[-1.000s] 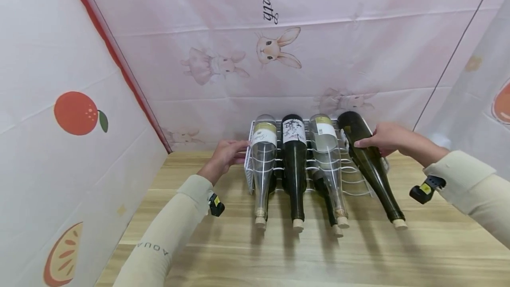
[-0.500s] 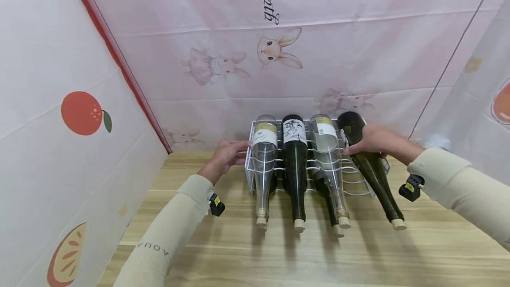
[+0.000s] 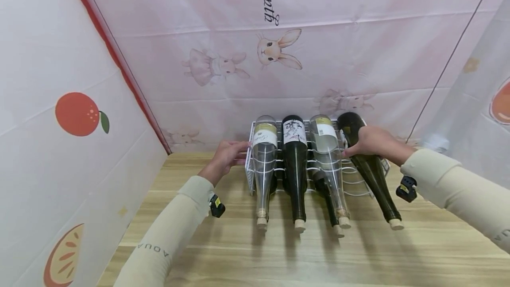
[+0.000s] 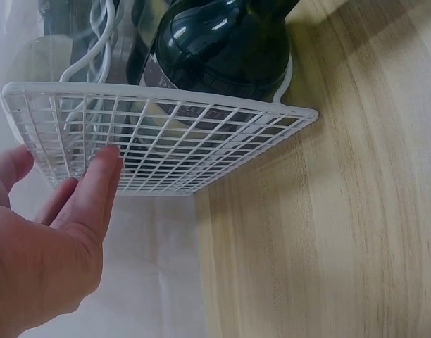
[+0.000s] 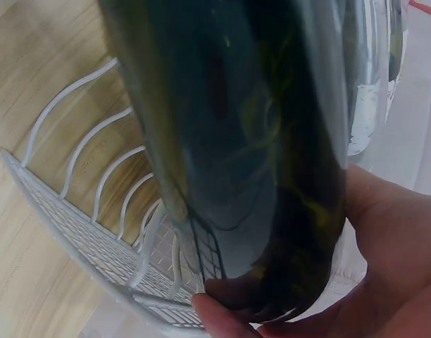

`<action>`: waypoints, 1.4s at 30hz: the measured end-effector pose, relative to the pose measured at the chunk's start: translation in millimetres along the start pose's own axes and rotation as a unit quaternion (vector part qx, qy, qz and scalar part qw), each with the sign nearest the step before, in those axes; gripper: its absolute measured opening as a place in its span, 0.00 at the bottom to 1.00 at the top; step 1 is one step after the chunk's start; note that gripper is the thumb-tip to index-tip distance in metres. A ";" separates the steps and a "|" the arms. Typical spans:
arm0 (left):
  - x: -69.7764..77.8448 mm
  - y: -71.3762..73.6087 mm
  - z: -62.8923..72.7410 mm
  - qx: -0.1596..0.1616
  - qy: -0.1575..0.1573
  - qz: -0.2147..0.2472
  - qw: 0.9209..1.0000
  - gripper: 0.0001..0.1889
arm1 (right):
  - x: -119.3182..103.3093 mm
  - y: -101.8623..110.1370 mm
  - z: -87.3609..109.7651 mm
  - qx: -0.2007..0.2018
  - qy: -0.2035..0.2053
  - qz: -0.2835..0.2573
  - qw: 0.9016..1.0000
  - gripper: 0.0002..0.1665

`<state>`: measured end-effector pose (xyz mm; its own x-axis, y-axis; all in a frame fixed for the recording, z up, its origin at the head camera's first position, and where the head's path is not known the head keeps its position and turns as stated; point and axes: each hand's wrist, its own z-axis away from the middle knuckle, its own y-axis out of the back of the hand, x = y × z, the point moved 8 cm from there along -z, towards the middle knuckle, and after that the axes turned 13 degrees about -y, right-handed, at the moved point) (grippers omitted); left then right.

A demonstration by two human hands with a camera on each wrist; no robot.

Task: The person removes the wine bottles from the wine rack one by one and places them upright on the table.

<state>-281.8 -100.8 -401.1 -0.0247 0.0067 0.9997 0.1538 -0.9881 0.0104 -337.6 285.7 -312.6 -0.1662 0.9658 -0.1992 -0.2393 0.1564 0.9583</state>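
Observation:
A white wire bottle rack [image 4: 201, 96] stands on the wooden table, holding several corked bottles on their sides, necks toward me. My left hand [image 3: 227, 156] rests its nearly straight fingertips [image 4: 103, 158] against the mesh end panel. At the rack's right end my right hand [image 3: 374, 141] grips a dark green bottle [image 3: 374, 178] round its body, thumb on the left side. That bottle lies slanted, its cork [image 3: 396, 224] pointing front right. The right wrist view shows the fingers [image 5: 222, 317] round the bottle's base end. Part of its body is hidden behind my hand.
Left of the gripped bottle, on the upper tier, lie a clear bottle [image 3: 326, 141], a dark bottle with a white label [image 3: 295, 172] and another clear bottle [image 3: 264, 154]. Darker bottles show underneath. A pink printed curtain [image 3: 223, 114] hangs close behind the rack.
My right hand has shifted slightly left over the dark green bottle and wrapped further across it; the bottle's cork end moves only slightly. My left hand stays at the rack's end.

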 end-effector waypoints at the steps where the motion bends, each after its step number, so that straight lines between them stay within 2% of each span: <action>1: 0.2 0.1 0.2 0.001 -0.001 -0.001 1.000 0.22 | -0.7 0.2 -0.2 0.003 0.000 0.001 1.000 0.37; 10: -0.5 1.9 0.5 0.004 0.003 -0.006 1.000 0.23 | -7.0 -1.7 -0.1 0.005 -0.004 0.018 1.000 0.38; 16: -0.4 2.2 0.3 0.009 -0.001 -0.003 1.000 0.22 | -4.9 -2.7 1.5 0.030 0.004 -0.009 0.999 0.37; 21: -0.1 -2.3 0.1 -0.002 -0.005 0.001 1.000 0.22 | -1.6 -2.9 7.1 0.046 0.018 -0.031 0.998 0.37; 26: 1.5 -4.8 0.6 -0.004 -0.010 -0.007 1.000 0.21 | -0.3 -1.2 9.0 0.057 0.020 -0.030 0.998 0.37; 42: 8.5 -2.2 -0.5 -0.024 -0.001 -0.035 0.999 0.22 | 1.3 4.4 8.6 0.027 0.010 -0.032 0.999 0.36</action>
<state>-282.9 -98.7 -392.6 -0.0320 0.0762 0.9966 0.1050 -0.9913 0.0791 -330.6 289.4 -306.8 -0.1710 0.9492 -0.2643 -0.1977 0.2298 0.9530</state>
